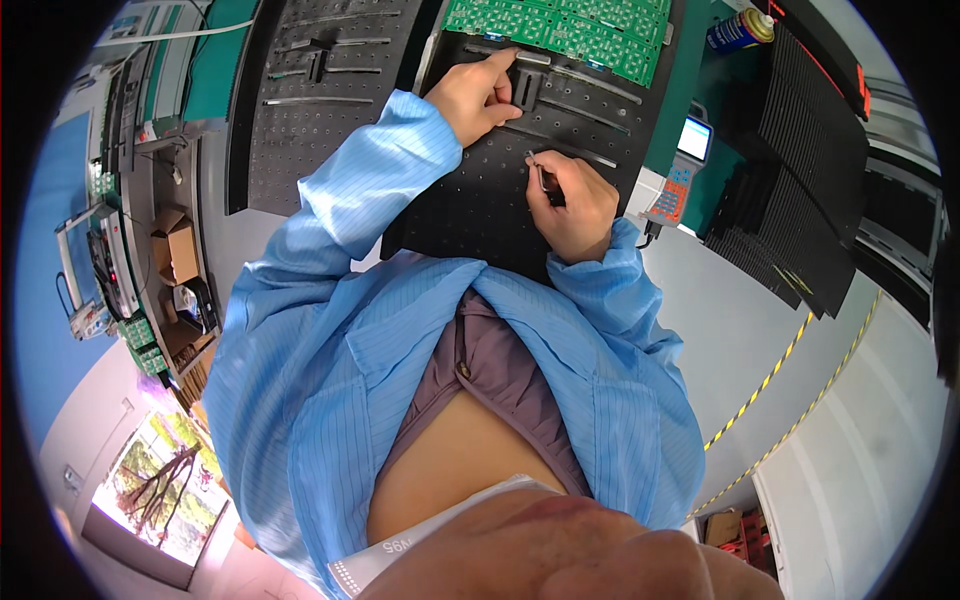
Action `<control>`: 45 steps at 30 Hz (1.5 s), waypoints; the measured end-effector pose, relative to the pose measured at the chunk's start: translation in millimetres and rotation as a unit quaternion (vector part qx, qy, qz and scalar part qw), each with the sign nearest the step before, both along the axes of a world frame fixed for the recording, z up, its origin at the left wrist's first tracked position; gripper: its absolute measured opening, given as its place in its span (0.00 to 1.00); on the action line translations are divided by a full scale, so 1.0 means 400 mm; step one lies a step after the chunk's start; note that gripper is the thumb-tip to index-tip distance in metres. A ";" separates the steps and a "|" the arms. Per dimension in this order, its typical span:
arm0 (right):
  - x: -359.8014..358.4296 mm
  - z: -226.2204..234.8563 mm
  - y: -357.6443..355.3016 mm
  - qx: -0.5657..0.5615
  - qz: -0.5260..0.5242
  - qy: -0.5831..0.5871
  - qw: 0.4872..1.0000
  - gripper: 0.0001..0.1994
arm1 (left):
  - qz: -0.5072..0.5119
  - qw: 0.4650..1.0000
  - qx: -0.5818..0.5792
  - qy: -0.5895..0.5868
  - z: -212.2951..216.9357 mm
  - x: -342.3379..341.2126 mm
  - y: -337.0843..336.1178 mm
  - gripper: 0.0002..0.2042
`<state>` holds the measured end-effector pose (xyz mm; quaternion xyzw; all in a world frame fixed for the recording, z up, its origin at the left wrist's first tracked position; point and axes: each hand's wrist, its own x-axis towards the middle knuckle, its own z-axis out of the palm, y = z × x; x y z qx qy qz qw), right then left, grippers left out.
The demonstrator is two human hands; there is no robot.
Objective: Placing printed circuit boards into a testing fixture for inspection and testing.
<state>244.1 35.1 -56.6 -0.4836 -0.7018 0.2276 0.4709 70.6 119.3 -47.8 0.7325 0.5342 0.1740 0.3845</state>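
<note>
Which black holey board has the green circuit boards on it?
The right black perforated board, under both hands; green circuit boards lie on its far end. The left black board carries only metal strips.

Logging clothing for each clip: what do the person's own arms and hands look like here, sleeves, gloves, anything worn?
Both arms wear long, loose sleeves of a light blue coat with fine pinstripes; the cuffs gather snugly at the wrists. The left hand and right hand are bare: no gloves, and no rings or watch can be seen. The coat hangs open at the front over a mauve garment.
</note>
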 end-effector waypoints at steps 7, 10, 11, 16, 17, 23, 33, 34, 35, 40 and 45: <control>-0.003 -0.010 -0.001 -0.001 -0.008 -0.018 1.000 0.11 | -0.007 0.996 0.034 0.078 -0.005 -0.002 0.006 0.25; -0.004 -0.015 -0.002 0.002 -0.011 -0.027 1.000 0.10 | -0.005 0.997 0.037 0.069 -0.014 -0.001 0.007 0.26; -0.004 -0.016 -0.002 0.004 -0.014 -0.029 0.999 0.10 | -0.004 0.997 0.039 0.066 -0.016 -0.001 0.008 0.26; -0.004 -0.011 0.000 0.007 -0.014 -0.043 0.999 0.09 | 0.002 0.997 0.042 0.064 -0.024 -0.001 0.009 0.26; -0.004 -0.009 0.000 0.007 -0.012 -0.046 0.999 0.08 | 0.004 0.997 0.042 0.065 -0.024 -0.001 0.009 0.26; -0.007 -0.003 0.003 -0.002 -0.012 -0.050 0.999 0.08 | 0.000 0.997 0.056 0.052 -0.008 0.006 0.009 0.27; -0.008 0.048 0.079 0.000 -0.016 -0.071 0.997 0.06 | 0.006 0.998 0.051 0.036 -0.026 0.006 0.018 0.27; -0.012 0.046 0.101 0.015 -0.023 -0.077 0.997 0.06 | 0.006 0.998 0.052 0.038 -0.028 0.007 0.018 0.27; -0.016 0.039 0.121 0.017 -0.023 -0.082 0.996 0.06 | 0.007 0.998 0.053 0.038 -0.027 0.008 0.018 0.27; -0.029 -0.004 0.179 0.049 -0.042 -0.135 0.989 0.05 | 0.006 0.998 0.047 0.045 -0.016 0.015 0.019 0.28; -0.045 -0.011 0.192 0.061 -0.068 -0.211 0.973 0.05 | 0.011 0.997 0.051 0.060 -0.014 0.018 0.023 0.28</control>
